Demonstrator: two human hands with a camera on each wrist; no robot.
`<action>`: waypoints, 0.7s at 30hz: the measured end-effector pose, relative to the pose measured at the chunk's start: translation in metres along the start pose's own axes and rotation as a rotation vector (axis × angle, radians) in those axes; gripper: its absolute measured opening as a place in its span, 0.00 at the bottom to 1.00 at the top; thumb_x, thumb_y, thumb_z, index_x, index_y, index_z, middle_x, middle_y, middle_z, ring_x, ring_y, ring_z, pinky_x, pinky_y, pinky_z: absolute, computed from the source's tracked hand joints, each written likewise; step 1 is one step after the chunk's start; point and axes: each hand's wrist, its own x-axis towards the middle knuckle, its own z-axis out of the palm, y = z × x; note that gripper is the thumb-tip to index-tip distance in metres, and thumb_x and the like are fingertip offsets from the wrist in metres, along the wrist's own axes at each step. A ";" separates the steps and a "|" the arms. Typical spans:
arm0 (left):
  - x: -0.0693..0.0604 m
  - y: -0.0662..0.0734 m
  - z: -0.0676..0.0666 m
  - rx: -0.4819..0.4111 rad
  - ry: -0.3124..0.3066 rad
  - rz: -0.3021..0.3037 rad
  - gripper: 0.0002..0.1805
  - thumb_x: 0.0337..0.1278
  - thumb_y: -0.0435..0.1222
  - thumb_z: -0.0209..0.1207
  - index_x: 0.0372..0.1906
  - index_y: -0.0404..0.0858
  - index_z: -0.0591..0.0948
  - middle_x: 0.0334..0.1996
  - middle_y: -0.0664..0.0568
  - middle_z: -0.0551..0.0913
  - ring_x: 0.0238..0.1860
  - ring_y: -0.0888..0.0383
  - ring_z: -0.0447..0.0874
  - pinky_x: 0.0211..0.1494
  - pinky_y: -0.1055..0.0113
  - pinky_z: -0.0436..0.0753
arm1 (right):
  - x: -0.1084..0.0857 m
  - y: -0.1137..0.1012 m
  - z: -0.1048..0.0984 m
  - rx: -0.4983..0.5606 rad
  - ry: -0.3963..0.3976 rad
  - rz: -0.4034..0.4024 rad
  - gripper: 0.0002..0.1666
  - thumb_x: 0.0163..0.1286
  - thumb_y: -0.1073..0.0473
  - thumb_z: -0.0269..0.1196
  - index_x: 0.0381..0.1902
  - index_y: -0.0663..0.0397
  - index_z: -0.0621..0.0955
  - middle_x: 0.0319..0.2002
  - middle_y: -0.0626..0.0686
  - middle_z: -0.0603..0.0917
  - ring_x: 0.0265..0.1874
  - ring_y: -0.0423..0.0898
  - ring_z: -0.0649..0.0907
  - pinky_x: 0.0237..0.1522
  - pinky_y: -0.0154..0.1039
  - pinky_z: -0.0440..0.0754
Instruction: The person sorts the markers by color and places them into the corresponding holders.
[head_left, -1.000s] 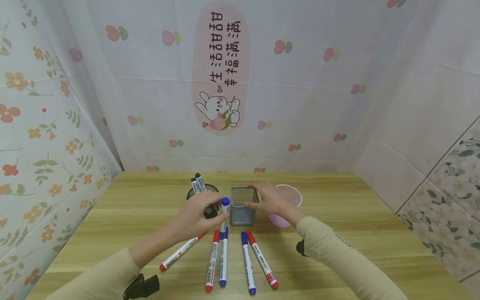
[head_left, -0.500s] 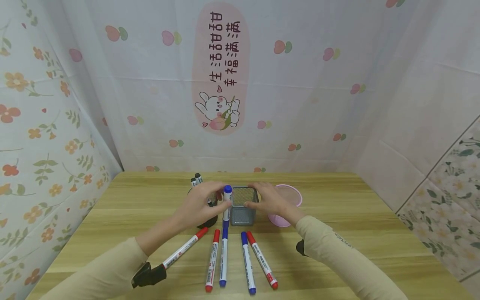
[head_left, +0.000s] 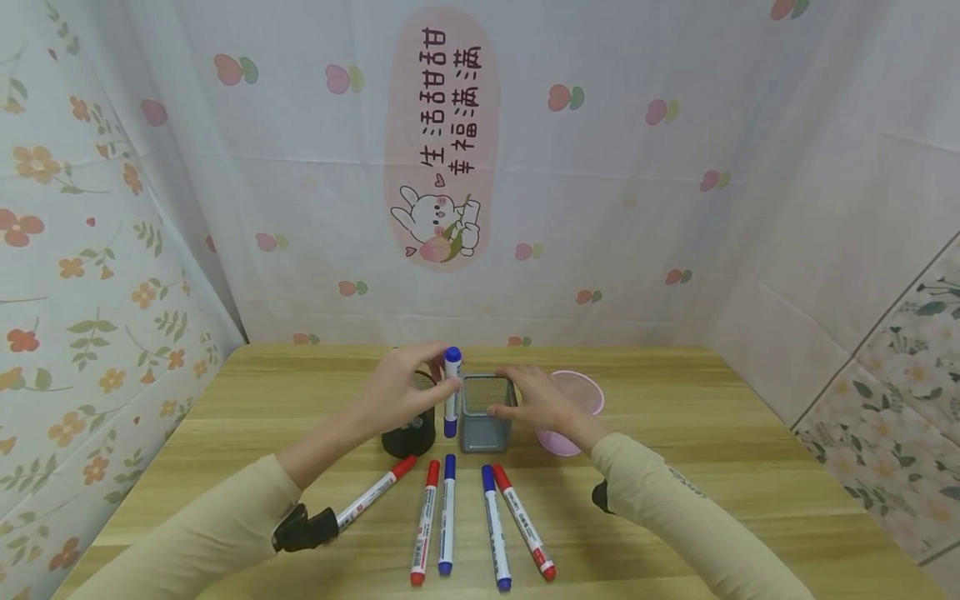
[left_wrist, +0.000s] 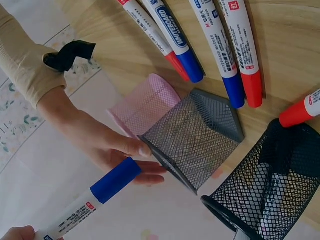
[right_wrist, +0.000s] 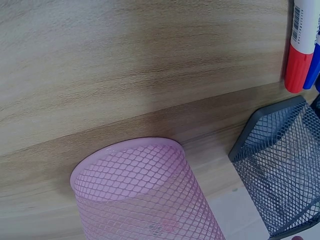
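My left hand (head_left: 401, 387) pinches a blue whiteboard marker (head_left: 452, 383) near its top, holding it upright. The marker hangs between the black round mesh pen holder (head_left: 411, 437) and the grey square mesh pen holder (head_left: 486, 435). In the left wrist view its blue end (left_wrist: 116, 180) points toward the grey holder's rim, apart from it. My right hand (head_left: 536, 398) grips the grey holder at the upper right, its thumb at the rim. Through the black mesh (left_wrist: 285, 190) pale markers show. The right wrist view hardly shows my right hand.
Right of the grey holder stands a pink round mesh pen holder (head_left: 567, 443). Several markers lie in front, among them a slanted red one (head_left: 375, 496), a red one (head_left: 424, 525) and a blue one (head_left: 497, 533). Fabric curtains (head_left: 600, 208) enclose the wooden table (head_left: 675, 467).
My left hand has lifted the blue marker and moved it slightly away from me, toward the space beside the grey holder. The right hand stays at the grey holder.
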 end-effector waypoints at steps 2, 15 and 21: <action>0.001 -0.002 0.000 0.000 -0.003 -0.005 0.09 0.50 0.33 0.60 0.37 0.35 0.77 0.27 0.57 0.77 0.30 0.63 0.74 0.34 0.65 0.75 | 0.000 0.001 0.001 0.001 -0.005 0.004 0.37 0.54 0.44 0.63 0.57 0.58 0.69 0.53 0.56 0.73 0.53 0.55 0.69 0.53 0.50 0.64; 0.017 -0.004 -0.002 0.063 -0.007 -0.043 0.08 0.51 0.35 0.59 0.37 0.37 0.77 0.27 0.58 0.77 0.30 0.63 0.73 0.33 0.68 0.72 | -0.001 0.001 0.000 0.015 -0.001 0.004 0.37 0.55 0.45 0.63 0.57 0.60 0.68 0.53 0.58 0.72 0.54 0.57 0.68 0.53 0.53 0.63; 0.023 -0.008 -0.003 0.061 -0.008 -0.051 0.09 0.51 0.34 0.58 0.38 0.35 0.77 0.27 0.56 0.78 0.30 0.63 0.74 0.35 0.68 0.73 | 0.000 0.000 0.001 0.004 -0.003 0.013 0.37 0.55 0.44 0.62 0.57 0.58 0.68 0.54 0.57 0.71 0.54 0.56 0.68 0.53 0.51 0.63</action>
